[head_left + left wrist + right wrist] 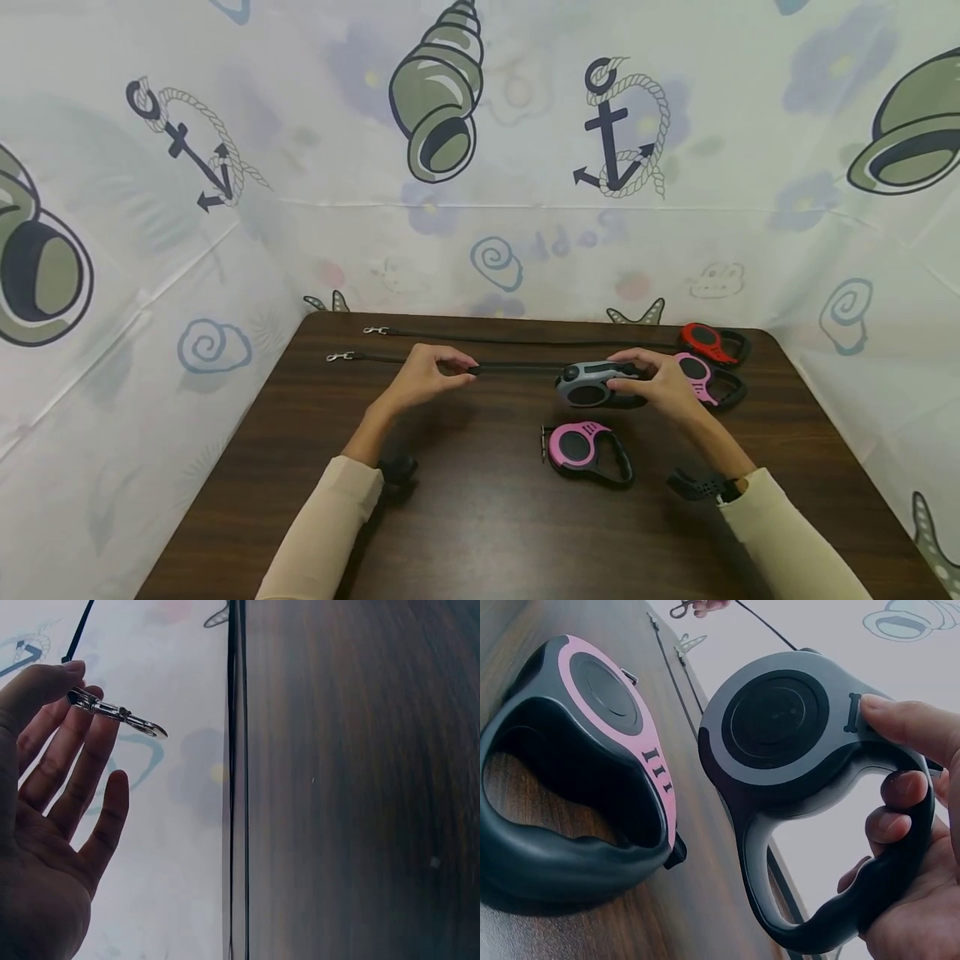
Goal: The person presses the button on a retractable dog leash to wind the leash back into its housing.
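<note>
Left of the grey leash [588, 383], the left hand [423, 375] pinches its cord [79, 630], the right hand [663, 386] gripping its handle [889, 889], likely for tension.

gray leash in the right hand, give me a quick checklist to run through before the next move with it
1. Right hand grips the gray leash by its handle: ok
2. Left hand pinches the cord next to its metal clip: ok
3. Cord drawn out straight between the hands: ok
4. Cord locked at this length: cannot tell
5. Red leash and rear pink leash have their cords drawn out to the left: ok
6. Front pink leash has its cord drawn out too: not ok, its small clip sits beside the casing
</note>
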Available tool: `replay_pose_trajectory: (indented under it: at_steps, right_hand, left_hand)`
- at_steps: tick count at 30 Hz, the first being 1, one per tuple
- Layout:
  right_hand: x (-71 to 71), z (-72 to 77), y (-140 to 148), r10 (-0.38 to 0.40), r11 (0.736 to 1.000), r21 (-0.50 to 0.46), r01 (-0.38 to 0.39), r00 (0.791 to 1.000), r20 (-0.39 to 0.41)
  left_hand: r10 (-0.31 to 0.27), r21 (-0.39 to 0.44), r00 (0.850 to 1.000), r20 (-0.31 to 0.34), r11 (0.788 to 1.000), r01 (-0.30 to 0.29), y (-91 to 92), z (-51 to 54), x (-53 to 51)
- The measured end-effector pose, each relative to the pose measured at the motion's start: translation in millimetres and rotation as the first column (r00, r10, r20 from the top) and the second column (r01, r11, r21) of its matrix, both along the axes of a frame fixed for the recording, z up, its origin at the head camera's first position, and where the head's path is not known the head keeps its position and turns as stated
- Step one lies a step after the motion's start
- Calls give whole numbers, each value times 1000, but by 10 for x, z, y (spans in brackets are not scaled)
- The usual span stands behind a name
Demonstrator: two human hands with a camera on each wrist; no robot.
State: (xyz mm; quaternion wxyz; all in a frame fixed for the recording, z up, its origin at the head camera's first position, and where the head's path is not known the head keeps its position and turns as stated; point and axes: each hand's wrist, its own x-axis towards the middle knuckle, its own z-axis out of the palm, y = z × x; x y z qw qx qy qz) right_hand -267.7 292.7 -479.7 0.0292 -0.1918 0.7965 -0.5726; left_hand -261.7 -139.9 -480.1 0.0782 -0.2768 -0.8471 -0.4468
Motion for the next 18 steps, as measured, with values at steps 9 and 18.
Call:
replay_pose_trajectory:
  at_steps: [9,18]
  right_hand:
    - [-33,-52,-68,8,1000,-24,-9,1000,-18]
    - [-39,-60,-135,52,997,-63,-52,999,-3]
  left_hand:
    - [-14,44,1000,8,999,14,125,-50,-44]
    - [-22,49,1000,2,999,22,250,-80,-55]
